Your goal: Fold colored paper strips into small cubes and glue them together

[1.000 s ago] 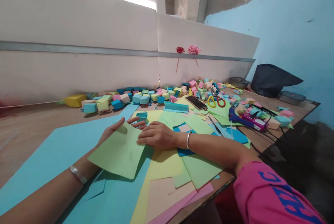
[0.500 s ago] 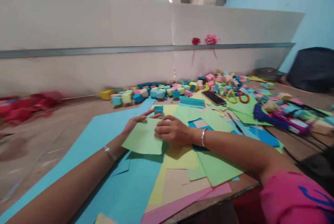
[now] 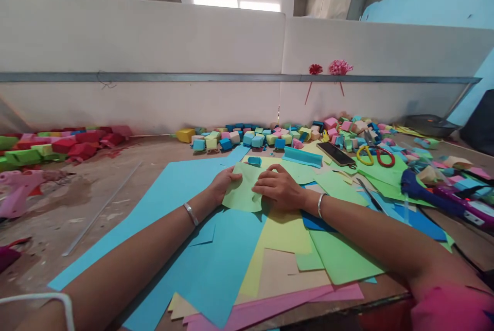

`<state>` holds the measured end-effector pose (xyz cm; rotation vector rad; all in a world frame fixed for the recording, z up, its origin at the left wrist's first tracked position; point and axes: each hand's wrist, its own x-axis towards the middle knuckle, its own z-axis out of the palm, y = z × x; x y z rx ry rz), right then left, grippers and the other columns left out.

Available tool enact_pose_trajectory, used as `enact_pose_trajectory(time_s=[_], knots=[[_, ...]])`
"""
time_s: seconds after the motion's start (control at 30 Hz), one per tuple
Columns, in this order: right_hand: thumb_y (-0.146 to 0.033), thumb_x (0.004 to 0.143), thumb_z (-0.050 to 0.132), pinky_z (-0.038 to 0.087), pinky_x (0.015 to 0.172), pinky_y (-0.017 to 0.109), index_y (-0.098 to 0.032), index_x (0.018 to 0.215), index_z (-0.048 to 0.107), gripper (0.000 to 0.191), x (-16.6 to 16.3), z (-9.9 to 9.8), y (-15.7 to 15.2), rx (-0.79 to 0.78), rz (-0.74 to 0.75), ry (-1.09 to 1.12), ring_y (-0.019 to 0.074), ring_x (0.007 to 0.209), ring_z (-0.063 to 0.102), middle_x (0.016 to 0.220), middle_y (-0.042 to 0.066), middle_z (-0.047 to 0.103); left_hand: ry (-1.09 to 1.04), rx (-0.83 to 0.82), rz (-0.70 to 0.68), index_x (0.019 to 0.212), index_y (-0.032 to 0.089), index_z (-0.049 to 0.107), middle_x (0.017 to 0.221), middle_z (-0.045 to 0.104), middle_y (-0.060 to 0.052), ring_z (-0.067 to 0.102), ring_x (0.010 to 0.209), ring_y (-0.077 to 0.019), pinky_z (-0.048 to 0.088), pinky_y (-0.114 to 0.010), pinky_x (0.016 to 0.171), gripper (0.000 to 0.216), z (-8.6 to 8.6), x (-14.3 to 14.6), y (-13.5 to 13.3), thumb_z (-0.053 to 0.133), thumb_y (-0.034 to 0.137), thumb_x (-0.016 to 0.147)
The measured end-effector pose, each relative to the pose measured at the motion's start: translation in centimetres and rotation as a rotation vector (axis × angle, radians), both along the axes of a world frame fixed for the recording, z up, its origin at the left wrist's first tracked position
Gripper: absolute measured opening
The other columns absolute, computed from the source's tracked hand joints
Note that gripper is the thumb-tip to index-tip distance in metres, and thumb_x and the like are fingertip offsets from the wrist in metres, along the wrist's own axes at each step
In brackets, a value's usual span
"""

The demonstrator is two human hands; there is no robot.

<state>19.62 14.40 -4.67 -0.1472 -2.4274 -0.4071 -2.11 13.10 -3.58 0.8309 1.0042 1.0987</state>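
A small sheet of light green paper (image 3: 242, 191) is held above the table between both hands. My left hand (image 3: 224, 185) grips its left edge, thumb on top. My right hand (image 3: 281, 187) is closed at the right edge, fingers curled against the paper; the fingertips are partly hidden. Just behind the sheet sits a small blue paper box (image 3: 254, 161). Beneath the hands lie a large light blue sheet (image 3: 208, 274) and a yellow sheet (image 3: 285, 233), with green sheets (image 3: 343, 254) to the right.
Many folded paper cubes (image 3: 258, 140) line the back. Scissors (image 3: 375, 156), a phone (image 3: 335, 155), a craft knife (image 3: 371, 196) and a purple glue gun (image 3: 447, 199) lie at right. At left are red and green cubes (image 3: 83, 146), a pink glue gun (image 3: 19, 192) and a clear stick (image 3: 102, 207).
The view has swung left, so things appear further right. My left hand has gone from stretched fingers under the green paper to a thumb grip on its edge.
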Motion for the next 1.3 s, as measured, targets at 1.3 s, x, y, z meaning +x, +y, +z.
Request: enact_pose_trajectory(time_s=[1.3], knots=[[-0.026,0.085,0.058,0.042,0.074,0.032,-0.017,0.097,0.059,0.016,-0.6,-0.5,-0.1,-0.564,-0.311,0.294,0.0201,0.083,0.056,0.091,0.007,0.064,0.622,0.468,-0.063,0.073,0.011,0.069,0.06,0.056,0.001,0.042,0.056,-0.0106,0.033,-0.022,0.049,0.047,-0.1,1.9,-2.0,0.068,0.059,0.07]])
